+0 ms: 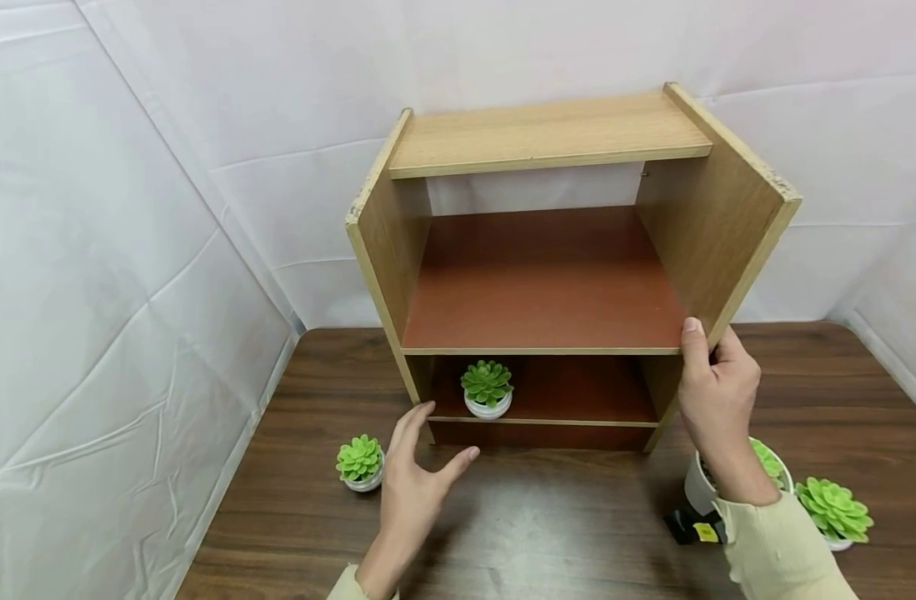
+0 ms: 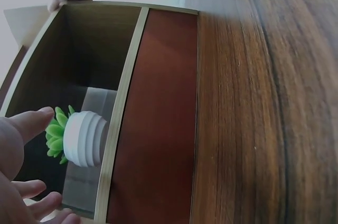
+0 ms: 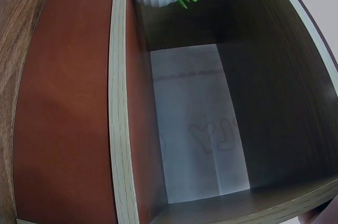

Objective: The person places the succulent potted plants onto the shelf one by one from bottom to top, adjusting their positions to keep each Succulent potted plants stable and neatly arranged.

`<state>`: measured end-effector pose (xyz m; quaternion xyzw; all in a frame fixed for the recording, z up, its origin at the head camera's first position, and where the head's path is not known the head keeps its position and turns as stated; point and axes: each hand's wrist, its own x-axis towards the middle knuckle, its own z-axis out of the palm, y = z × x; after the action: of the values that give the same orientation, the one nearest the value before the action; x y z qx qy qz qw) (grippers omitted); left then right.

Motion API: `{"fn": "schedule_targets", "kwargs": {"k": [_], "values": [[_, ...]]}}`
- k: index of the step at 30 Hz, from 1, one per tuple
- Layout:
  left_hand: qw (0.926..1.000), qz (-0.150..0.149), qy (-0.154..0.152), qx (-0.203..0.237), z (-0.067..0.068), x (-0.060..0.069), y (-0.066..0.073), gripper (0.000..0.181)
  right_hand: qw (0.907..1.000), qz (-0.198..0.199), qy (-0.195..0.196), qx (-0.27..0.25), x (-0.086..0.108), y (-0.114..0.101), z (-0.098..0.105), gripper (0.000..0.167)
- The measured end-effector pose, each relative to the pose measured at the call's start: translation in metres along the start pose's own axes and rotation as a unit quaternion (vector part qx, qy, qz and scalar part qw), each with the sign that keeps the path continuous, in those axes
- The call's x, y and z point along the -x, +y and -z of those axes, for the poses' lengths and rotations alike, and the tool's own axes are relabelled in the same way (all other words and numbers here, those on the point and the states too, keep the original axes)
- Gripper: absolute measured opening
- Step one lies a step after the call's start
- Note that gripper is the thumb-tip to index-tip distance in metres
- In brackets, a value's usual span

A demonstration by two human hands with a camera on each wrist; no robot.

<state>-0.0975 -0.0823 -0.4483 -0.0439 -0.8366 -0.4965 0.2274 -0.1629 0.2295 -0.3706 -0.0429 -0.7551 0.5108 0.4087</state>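
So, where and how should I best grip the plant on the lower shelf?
Probably round the sides of its white pot, from the open front: it stands upright near the front edge, with leaves spreading above and the upper shelf overhead.

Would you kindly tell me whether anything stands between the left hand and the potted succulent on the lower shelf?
Nothing visible does: the left hand is before the open front of the lower shelf, and the potted succulent stands near that front. The middle board lies above, not between them.
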Motion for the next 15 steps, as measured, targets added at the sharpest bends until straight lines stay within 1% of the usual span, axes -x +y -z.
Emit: {"fn": "schedule_targets", "kwargs": {"k": [3,8,10,15], "values": [[0.9997,-0.001,0.023,-0.007,0.004,0.003,-0.002,0.073,1.0,-0.001,0.0,0.0,0.001,0.001,0.0,0.03],[0.9974,-0.021,0.065,-0.023,0.01,0.007,-0.006,0.068,1.0,-0.004,0.0,0.0,0.001,0.003,0.001,0.029],[0.9965,-0.027,0.075,-0.026,0.013,0.008,-0.009,0.067,1.0,-0.002,0.001,0.002,0.0,0.003,0.001,0.029],[0.9948,-0.022,0.092,-0.038,0.02,0.011,-0.012,0.067,1.0,0.002,-0.002,0.005,0.0,0.004,0.0,0.028]]}}
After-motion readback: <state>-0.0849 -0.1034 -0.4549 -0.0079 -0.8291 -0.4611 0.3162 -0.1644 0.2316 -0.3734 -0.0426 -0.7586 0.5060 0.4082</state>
